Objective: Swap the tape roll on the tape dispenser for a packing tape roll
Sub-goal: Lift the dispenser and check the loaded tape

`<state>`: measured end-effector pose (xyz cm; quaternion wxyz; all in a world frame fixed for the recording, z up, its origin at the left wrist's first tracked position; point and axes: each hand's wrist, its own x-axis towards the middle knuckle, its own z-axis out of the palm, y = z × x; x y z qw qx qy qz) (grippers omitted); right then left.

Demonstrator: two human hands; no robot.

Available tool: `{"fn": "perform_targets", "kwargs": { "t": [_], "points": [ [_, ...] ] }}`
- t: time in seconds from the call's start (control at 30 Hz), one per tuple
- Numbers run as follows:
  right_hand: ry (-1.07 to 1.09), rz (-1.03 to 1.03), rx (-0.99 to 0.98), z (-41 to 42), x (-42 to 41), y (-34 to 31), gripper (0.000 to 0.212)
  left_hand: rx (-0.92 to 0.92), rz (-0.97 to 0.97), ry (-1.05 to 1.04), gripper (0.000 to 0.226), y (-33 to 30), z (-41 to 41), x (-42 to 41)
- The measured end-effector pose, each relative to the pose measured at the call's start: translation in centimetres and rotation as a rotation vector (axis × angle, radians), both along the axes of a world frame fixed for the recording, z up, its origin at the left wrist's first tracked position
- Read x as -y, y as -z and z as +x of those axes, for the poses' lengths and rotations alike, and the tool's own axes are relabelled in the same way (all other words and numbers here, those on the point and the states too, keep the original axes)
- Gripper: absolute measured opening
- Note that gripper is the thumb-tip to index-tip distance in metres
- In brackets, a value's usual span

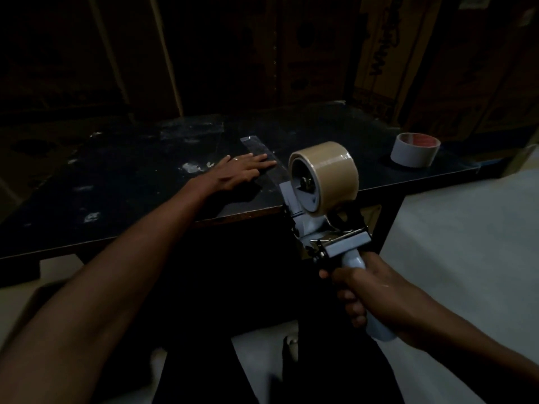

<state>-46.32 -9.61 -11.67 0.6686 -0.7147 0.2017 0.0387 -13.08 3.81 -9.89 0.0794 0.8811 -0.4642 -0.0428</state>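
The tape dispenser (315, 217) sits at the near edge of the table (122, 205), tilted so its head leans against that edge while its pale handle points down and toward the person. On its hub is one brown packing tape roll (328, 173), standing on edge above the table's rim. From the dispenser's head a strip of clear tape (264, 161) runs away across the dark tabletop, lying flat on it.

The right hand (370, 298) is wrapped around the dispenser's handle, fingers curled tight about it, below and to the right of the roll and off the table's edge. The left hand (242, 172) lies palm down on the table just left of the roll, fingers straight and spread, their tips pressing on the clear strip. The roll is between the two hands, closer to the left fingertips than to the right fist.

A second roll, a white tape roll (414, 153) with a reddish inner core, lies on the table toward its far right corner, well apart from both hands and from the dispenser.

Counted: one dispenser, two tape rolls, one pulled-out strip, two hands.

The tabletop is black and scuffed, with pale patches of residue. Behind it stand dim cardboard boxes (320, 53); a light floor (466, 243) shows to the right.
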Motion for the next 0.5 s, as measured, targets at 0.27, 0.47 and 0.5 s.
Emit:
{"fn": "perform_targets", "kwargs": {
  "t": [0.27,0.47,0.5],
  "points": [
    [0.031,-0.19,-0.032,0.1,0.1,2.7,0.018,0.003,-0.007,0.013,0.047,-0.2,-0.3,-0.3],
    [-0.056,-0.283,-0.214,-1.1,-2.3,7.0,0.019,0.025,-0.007,0.033,0.064,-0.7,-1.4,-0.5],
    [-0.063,-0.252,-0.196,-0.7,-2.6,6.8,0.02,0.016,-0.002,0.019,0.065,-0.8,-1.6,-0.5]
  ]
}}
